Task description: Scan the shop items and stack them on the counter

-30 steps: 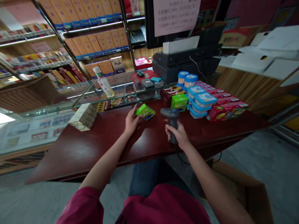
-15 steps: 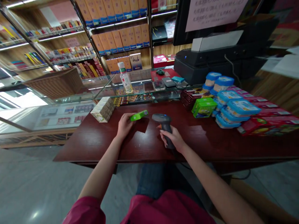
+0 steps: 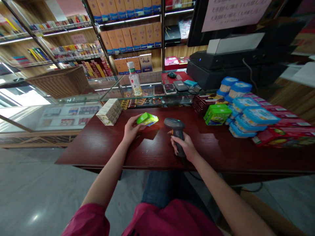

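Two hands are over the dark red counter [image 3: 98, 147]. Taking the held green packet [image 3: 147, 119] as the clock's centre, one pale box [image 3: 110, 112] stands at nine o'clock, beyond the left hand [image 3: 131, 129]. One bottle [image 3: 135, 82] stands upright at eleven on the glass case [image 3: 147, 78], and a phone [image 3: 170, 88] and a mouse [image 3: 172, 75] lie toward one. At two, the black register [image 3: 221, 68] blocks part of the view behind. A wicker basket [image 3: 59, 82] sits near ten.

Toward three, green packs [image 3: 217, 114] touch or nearly touch a stack of blue-lidded tubs [image 3: 261, 115], with red boxes [image 3: 285, 136] behind and beside it. At least six tubs show; the stack hides the rest, and partly covers the boxes, so neither can be fully counted. How many green packs there are is also unclear.

The left hand's thumb and fingers are parted only by the packet's thickness, pinching its near end; its print is too small to read. The packet is tilted, its shadow on the counter below. The right hand [image 3: 185, 146], toward four, is curled closed around one scanner [image 3: 175, 126], hiding part of its handle. The notice [image 3: 233, 13] is cut off at the top edge.
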`<state>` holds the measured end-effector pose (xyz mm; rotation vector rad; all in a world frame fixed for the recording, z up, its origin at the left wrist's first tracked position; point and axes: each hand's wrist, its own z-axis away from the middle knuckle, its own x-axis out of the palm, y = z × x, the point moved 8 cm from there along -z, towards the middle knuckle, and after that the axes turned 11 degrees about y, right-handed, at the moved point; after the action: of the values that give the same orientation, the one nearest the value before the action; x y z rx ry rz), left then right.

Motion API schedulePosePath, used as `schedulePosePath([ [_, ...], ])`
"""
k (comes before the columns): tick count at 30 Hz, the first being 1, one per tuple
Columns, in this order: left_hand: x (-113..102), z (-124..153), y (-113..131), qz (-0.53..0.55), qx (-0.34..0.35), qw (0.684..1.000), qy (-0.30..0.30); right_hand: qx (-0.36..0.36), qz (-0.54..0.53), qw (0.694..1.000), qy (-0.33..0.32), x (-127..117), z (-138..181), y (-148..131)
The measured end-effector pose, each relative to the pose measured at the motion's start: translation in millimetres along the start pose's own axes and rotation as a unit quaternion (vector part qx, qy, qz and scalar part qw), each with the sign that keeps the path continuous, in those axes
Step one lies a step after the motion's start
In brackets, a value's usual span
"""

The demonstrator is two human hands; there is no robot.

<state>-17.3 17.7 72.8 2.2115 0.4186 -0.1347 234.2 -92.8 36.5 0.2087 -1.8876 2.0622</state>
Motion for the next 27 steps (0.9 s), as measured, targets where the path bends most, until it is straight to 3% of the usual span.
schedulePosePath([
  [5, -11, -3, 5, -0.003, 0.017, 0.998, 0.057, -0.003, -0.007, 1.0, 0.0, -2, 0, 2],
  [10, -5, -4, 12, -0.028, 0.063, 0.997, 0.015, 0.001, -0.003, 1.0, -0.006, -2, 0, 2],
  [12, -2, -4, 14, -0.046, 0.066, 0.996, 0.035, 0.002, 0.004, 1.0, -0.013, 0, 0, 2],
  [15, 9, 0, 17, -0.09, 0.065, 0.99, 0.082, 0.002, 0.014, 0.999, -0.028, 5, 0, 3],
  [21, 37, 11, 18, -0.16, 0.043, 0.98, 0.112, 0.002, 0.017, 1.0, -0.02, 5, -1, 4],
  [24, 22, 15, 17, -0.18, 0.01, 0.974, 0.136, 0.009, 0.011, 1.0, -0.003, 2, 0, 3],
  [27, -11, 22, 19, -0.209, 0.012, 0.967, 0.146, 0.025, 0.01, 1.0, 0.007, 1, 1, 4],
])
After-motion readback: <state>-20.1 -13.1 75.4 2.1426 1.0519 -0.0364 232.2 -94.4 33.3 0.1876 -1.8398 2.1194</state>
